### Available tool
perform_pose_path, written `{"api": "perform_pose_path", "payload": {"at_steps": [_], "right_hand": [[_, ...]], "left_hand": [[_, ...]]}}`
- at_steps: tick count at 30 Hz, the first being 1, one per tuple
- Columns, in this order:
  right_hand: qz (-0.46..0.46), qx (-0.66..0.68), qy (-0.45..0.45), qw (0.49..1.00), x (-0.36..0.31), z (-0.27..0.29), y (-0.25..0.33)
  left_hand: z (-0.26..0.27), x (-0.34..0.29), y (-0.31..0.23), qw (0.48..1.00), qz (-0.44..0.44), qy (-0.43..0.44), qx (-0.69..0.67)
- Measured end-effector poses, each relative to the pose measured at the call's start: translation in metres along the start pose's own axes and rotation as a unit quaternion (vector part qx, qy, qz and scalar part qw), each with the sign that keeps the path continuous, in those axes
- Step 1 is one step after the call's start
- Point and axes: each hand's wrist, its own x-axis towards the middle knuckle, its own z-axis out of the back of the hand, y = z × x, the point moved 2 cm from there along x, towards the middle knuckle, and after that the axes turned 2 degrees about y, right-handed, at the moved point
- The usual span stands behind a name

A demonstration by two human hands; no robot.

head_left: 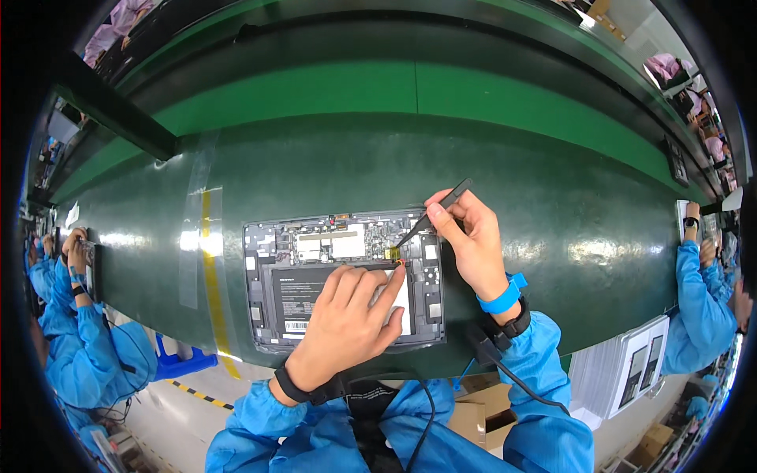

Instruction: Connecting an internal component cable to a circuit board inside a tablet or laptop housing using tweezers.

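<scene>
An opened tablet-like device (256, 299) lies on the green bench in front of me, its circuit board (300, 246) and large black battery (296, 292) exposed. My right hand (475, 246) pinches dark tweezers (453, 195), whose tips reach down to a small yellow piece of tape (393, 253) on the board. Across the battery rests my left hand (347, 315), fingers extended and holding nothing. Its index fingertip touches a spot beside the tape, where a bit of red wire shows. Part of the battery is hidden under this hand.
A yellow tape strip (211, 276) runs across the bench to my left. Co-workers in blue sleeves sit at either side (686, 315). White trays or boards (623, 370) stand at the lower right, and a blue stool (183, 361) at the lower left. Cables hang from my wrists.
</scene>
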Motion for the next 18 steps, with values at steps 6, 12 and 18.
{"api": "perform_pose_path", "payload": {"at_steps": [6,12,18], "right_hand": [[-0.002,-0.014,-0.002,1.000,-0.0001,-0.0011,-0.0013],[0.003,-0.027,-0.002,1.000,0.0008,-0.0012,-0.0023],[0.003,-0.029,0.002,1.000,0.0012,-0.0011,-0.0022]], "left_hand": [[0.0008,0.0009,0.0003,1.000,-0.003,0.005,-0.009],[0.0011,0.0014,-0.0001,1.000,-0.004,0.006,-0.012],[0.0013,0.0017,-0.0001,1.000,-0.003,0.005,-0.017]]}}
